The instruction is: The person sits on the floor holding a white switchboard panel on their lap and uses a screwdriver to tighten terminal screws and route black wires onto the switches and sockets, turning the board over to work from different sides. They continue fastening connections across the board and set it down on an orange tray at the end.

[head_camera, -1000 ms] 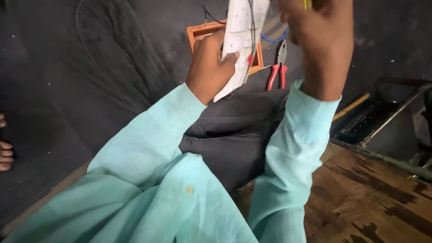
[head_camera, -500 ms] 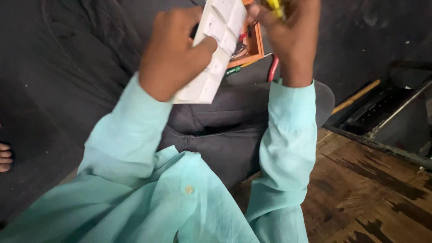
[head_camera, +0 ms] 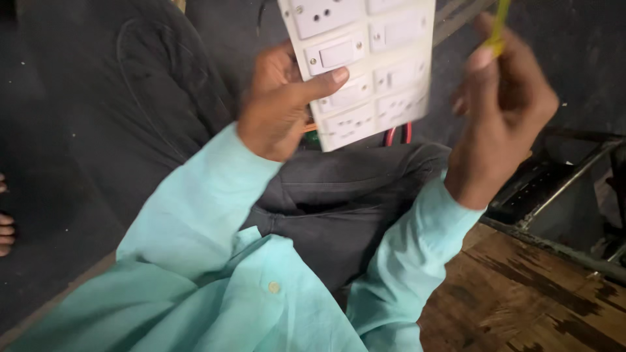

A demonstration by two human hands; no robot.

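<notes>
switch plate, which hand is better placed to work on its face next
Probably the right hand: it is beside the switch plate with a thin yellow tool pinched in its fingers. The left hand is taken up gripping the plate, thumb across its front.

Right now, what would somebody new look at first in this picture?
First, the white switch board with its rows of switches and sockets, held up at the top middle by the left hand, thumb across its front. Next, the right hand raised beside it, pinching a thin yellow tool. Below both spread the pale green sleeves.
</notes>
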